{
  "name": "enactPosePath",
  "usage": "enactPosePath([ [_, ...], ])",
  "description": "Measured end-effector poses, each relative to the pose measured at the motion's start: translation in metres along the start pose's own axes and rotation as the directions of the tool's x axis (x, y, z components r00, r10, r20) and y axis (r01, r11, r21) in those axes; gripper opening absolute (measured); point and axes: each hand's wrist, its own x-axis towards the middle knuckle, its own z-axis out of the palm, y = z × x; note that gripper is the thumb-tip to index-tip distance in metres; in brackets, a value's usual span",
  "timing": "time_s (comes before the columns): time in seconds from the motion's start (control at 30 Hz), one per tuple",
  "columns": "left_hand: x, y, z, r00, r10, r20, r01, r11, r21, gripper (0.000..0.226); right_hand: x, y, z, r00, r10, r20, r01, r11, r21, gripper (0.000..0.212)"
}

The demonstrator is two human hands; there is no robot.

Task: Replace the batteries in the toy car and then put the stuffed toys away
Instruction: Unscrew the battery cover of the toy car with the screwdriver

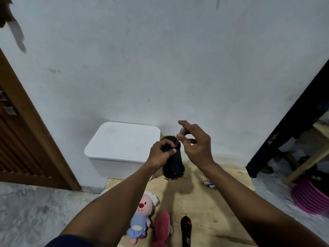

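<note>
Before a white box (122, 139), a toy car (173, 166) is gripped underside-up in the left hand (161, 155), above a board (213, 202). A screwdriver (182, 131), pinched in the right hand (197, 147), is pointed at it. Two plush toys, pink (142, 216) and red (162, 227), are laid below, batteries (210, 185) rightward.

This is a room in a home: a brown wooden door (26, 139) well left of the left hand (162, 155), a white lidded box (122, 139) just beside that hand, a pink basket (309, 196) on the mottled floor (277, 207) right of the right hand (195, 145), and a scuffed white wall (160, 59) beyond both.
</note>
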Motion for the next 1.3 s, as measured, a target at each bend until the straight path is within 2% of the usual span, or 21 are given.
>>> enactPosePath([
  [0.1, 0.0003, 0.0011, 0.0001, 1.0, 0.004, -0.011, -0.004, 1.0, -0.009, 0.011, 0.0002, -0.0004, 0.0009, 0.998, 0.048, 0.027, -0.049, 0.998, 0.033, 0.052],
  [0.27, 0.0019, 0.0027, -0.0004, 1.0, 0.003, 0.001, -0.003, 1.0, -0.011, 0.013, 0.0004, -0.0022, 0.0025, 1.0, 0.005, -0.01, -0.005, 1.0, -0.005, 0.044],
  [0.4, 0.0004, 0.0005, -0.0007, 1.0, 0.004, -0.008, -0.004, 1.0, 0.004, 0.008, -0.0002, -0.0005, 0.0008, 0.998, 0.065, 0.014, -0.065, 0.997, 0.035, 0.059],
  [0.6, 0.0008, 0.0014, -0.0034, 1.0, -0.01, -0.008, 0.011, 1.0, 0.007, 0.01, -0.0003, -0.0024, -0.0009, 0.999, -0.018, -0.027, 0.018, 1.0, -0.015, 0.043],
  [0.73, -0.0002, 0.0017, -0.0033, 1.0, -0.015, -0.013, 0.015, 1.0, 0.01, 0.011, 0.0002, -0.0027, -0.002, 1.0, 0.02, 0.006, -0.02, 1.0, 0.009, 0.048],
  [0.87, -0.0005, 0.0036, -0.0021, 1.0, -0.022, -0.002, 0.022, 1.0, 0.005, 0.011, 0.0024, -0.0052, -0.0016, 1.0, -0.013, -0.006, 0.013, 1.0, 0.018, 0.041],
  [1.03, -0.0017, 0.0063, 0.0009, 1.0, -0.008, -0.007, 0.009, 1.0, 0.007, 0.01, 0.004, -0.0072, -0.0007, 1.0, 0.011, 0.007, -0.011, 1.0, 0.009, 0.046],
  [1.17, -0.0019, 0.0086, 0.0015, 1.0, -0.016, -0.01, 0.016, 1.0, -0.003, 0.014, 0.0057, -0.008, 0.0012, 0.999, -0.038, -0.031, 0.038, 0.999, 0.005, 0.04],
  [1.3, -0.0041, 0.0084, 0.0013, 1.0, -0.016, -0.02, 0.015, 1.0, -0.011, 0.013, 0.0056, -0.007, 0.0004, 1.0, 0.007, -0.009, -0.007, 1.0, 0.005, 0.049],
])
